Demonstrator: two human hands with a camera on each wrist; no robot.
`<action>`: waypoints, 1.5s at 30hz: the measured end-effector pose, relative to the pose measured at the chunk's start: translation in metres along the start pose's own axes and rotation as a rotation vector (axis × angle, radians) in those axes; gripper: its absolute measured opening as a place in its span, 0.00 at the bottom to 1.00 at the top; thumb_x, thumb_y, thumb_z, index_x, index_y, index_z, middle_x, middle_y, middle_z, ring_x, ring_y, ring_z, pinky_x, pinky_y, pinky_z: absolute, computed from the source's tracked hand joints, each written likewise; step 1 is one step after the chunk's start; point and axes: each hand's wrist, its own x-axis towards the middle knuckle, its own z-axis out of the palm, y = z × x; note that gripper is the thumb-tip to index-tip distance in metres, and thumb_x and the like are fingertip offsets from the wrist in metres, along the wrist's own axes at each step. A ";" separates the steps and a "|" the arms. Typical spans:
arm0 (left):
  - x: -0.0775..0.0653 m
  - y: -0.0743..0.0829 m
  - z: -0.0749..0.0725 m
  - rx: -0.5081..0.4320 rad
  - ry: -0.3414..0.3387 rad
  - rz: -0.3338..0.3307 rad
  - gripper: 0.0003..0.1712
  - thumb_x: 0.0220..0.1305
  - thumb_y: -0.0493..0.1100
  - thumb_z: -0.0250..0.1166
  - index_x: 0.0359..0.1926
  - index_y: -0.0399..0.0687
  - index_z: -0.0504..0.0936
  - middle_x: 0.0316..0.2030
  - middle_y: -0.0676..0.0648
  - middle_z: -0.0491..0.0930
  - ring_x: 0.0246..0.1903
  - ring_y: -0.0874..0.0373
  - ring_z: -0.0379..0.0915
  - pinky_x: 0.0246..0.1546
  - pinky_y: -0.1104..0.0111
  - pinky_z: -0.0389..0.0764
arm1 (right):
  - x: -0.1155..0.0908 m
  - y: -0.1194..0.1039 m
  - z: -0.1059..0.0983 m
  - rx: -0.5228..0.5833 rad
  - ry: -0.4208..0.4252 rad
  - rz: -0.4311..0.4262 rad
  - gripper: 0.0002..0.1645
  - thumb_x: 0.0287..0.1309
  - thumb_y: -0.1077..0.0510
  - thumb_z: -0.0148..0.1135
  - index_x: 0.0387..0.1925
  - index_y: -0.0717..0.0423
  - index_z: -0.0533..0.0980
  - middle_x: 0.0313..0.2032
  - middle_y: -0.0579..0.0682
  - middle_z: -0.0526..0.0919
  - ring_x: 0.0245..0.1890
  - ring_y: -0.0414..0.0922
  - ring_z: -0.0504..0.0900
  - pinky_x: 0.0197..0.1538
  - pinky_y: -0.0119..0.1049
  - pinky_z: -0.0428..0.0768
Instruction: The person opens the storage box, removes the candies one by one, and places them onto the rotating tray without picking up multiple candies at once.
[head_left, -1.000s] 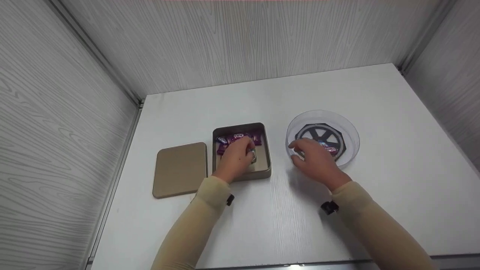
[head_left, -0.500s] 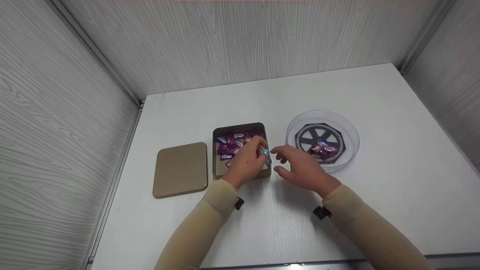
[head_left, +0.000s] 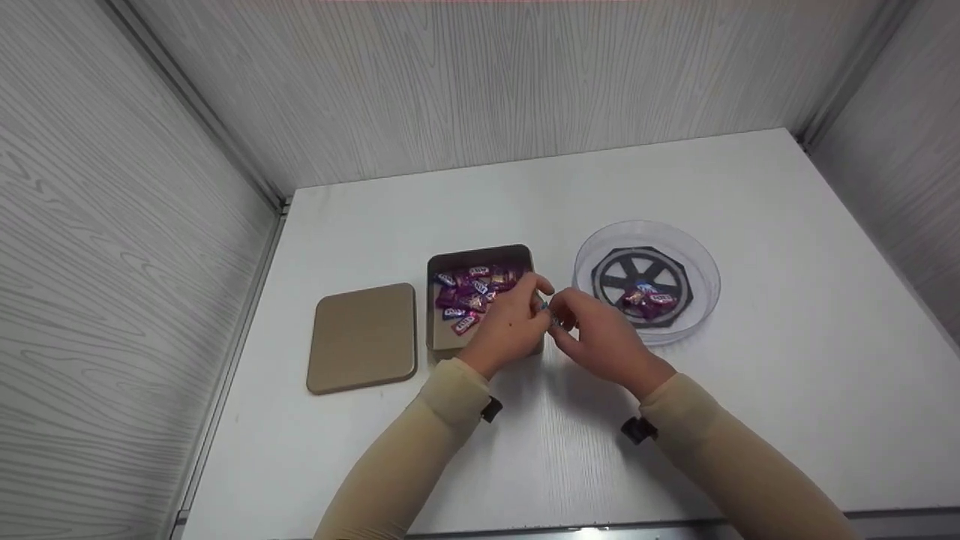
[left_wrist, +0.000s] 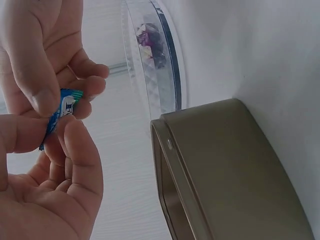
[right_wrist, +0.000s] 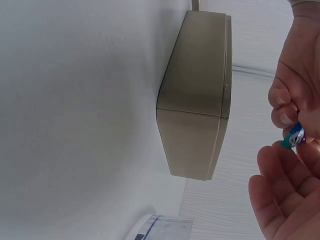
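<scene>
Over the right edge of the open tan tin [head_left: 484, 349], both hands meet at a small candy [left_wrist: 62, 111] in a blue and green twist wrapper. My left hand [head_left: 506, 326] pinches one end of it between thumb and index finger. My right hand [head_left: 604, 345] pinches the other end, its thumb [left_wrist: 45, 99] lying against the wrapper. In the right wrist view only a bit of the candy [right_wrist: 295, 135] shows between the fingertips. Several purple, blue and red wrapped candies [head_left: 474, 301] lie in the tin, partly hidden by the left hand.
To the right stands a round clear plastic tray [head_left: 701, 262] with a dark spoked pattern in its base and a few purple wrapped candies [head_left: 649, 298] in it. The tin's flat tan lid [head_left: 361, 339] lies on the white table [head_left: 555, 457] at left. Pale wood-grain panels [head_left: 495, 82] enclose the table.
My left hand has lifted a candy out of the tin and moved right. My right hand has come left from the round tray to meet it and now pinches the candy as well.
</scene>
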 end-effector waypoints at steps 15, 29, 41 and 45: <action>0.007 -0.015 0.008 0.212 -0.084 0.068 0.16 0.69 0.45 0.60 0.56 0.52 0.77 0.30 0.55 0.77 0.28 0.61 0.72 0.30 0.67 0.74 | -0.003 0.029 -0.002 -0.049 -0.003 0.072 0.09 0.61 0.62 0.65 0.41 0.49 0.76 0.36 0.44 0.79 0.37 0.41 0.79 0.43 0.41 0.79; 0.002 -0.029 0.001 0.279 -0.084 0.013 0.15 0.70 0.46 0.58 0.55 0.52 0.79 0.38 0.57 0.77 0.36 0.61 0.74 0.38 0.64 0.77 | -0.006 0.087 -0.049 -0.177 -0.054 0.308 0.12 0.63 0.59 0.59 0.47 0.55 0.76 0.40 0.51 0.80 0.38 0.50 0.76 0.44 0.50 0.75; 0.005 -0.039 -0.006 0.315 -0.098 -0.075 0.17 0.72 0.48 0.58 0.58 0.52 0.78 0.39 0.56 0.78 0.38 0.60 0.75 0.43 0.61 0.78 | -0.022 0.122 -0.081 -0.352 -0.075 0.447 0.16 0.62 0.60 0.59 0.49 0.64 0.77 0.45 0.64 0.82 0.42 0.62 0.80 0.43 0.62 0.75; 0.007 -0.044 -0.007 0.329 -0.097 -0.076 0.16 0.72 0.48 0.59 0.57 0.51 0.79 0.39 0.56 0.79 0.39 0.59 0.76 0.44 0.60 0.78 | -0.027 0.126 -0.080 -0.398 -0.085 0.436 0.17 0.61 0.59 0.59 0.49 0.65 0.78 0.44 0.65 0.81 0.43 0.65 0.78 0.43 0.63 0.73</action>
